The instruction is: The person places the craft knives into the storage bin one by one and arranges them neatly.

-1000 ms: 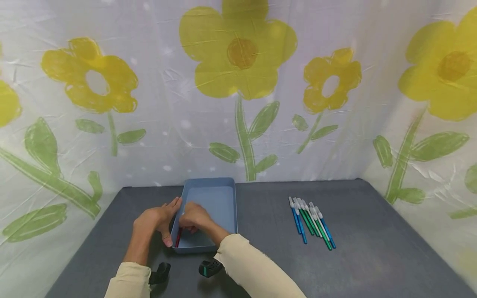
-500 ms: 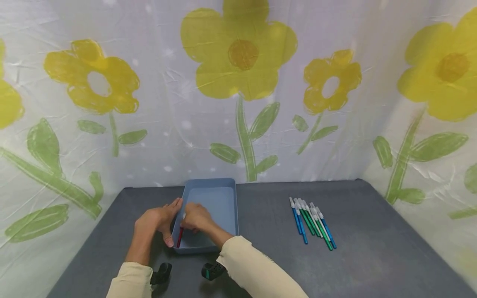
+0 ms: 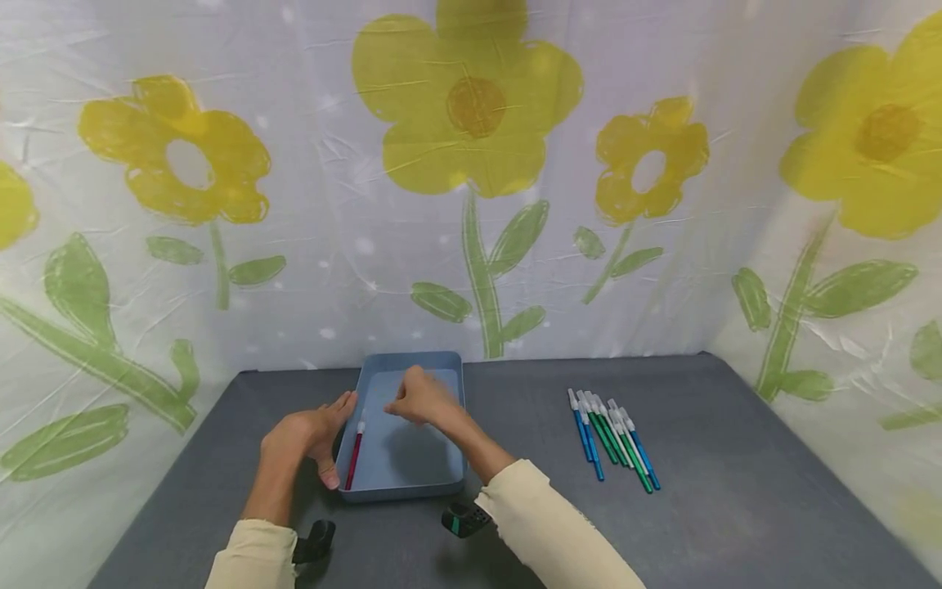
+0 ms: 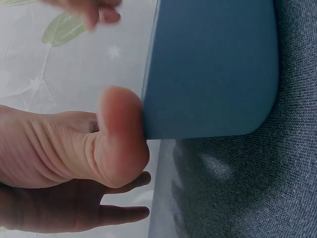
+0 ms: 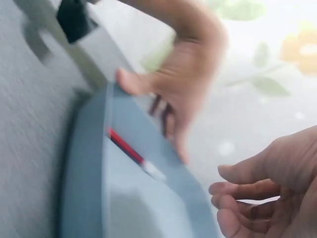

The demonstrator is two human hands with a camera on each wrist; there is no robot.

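The blue tray (image 3: 401,493), lower centre of the head view, is best steadied by the left hand (image 3: 307,435), fingers straight at its left wall; the right hand (image 3: 425,397), loosely curled, holding nothing, should pass well above the red pen (image 3: 355,456) lying inside along that wall. The right wrist view shows the pen mid-frame; the left wrist view hides it.

Dark grey table (image 3: 736,458) with a blue tray (image 3: 402,493) and a bunch of pens (image 3: 616,435)
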